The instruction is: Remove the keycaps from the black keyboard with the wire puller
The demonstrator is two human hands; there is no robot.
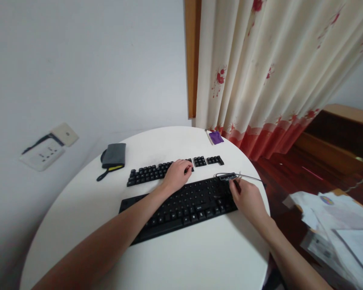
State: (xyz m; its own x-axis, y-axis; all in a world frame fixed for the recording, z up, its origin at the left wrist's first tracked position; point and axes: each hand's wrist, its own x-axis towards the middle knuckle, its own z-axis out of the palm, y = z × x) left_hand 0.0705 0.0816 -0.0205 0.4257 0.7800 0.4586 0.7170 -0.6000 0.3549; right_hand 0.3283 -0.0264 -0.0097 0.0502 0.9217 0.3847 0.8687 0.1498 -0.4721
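Observation:
A black keyboard [196,201] lies at a slant on a white round table; its upper part is bare of keycaps, while the lower rows still carry theirs. Behind it, loose black keycaps [148,173] are laid out in keyboard order. My left hand [177,175] is at the right part of the main keycap block, fingers curled together; what they pinch is hidden. Over the keyboard's right end, my right hand [249,199] is closed around a small dark-handled tool with thin metal wires, seemingly a keycap puller [238,177].
A grey pouch [114,155] with a strap lies at the table's back left. A purple packet [215,137] sits at the back right edge. The keyboard cable [251,177] runs off the right side. Papers and bags [335,221] lie lower right; a curtain [245,80] hangs behind.

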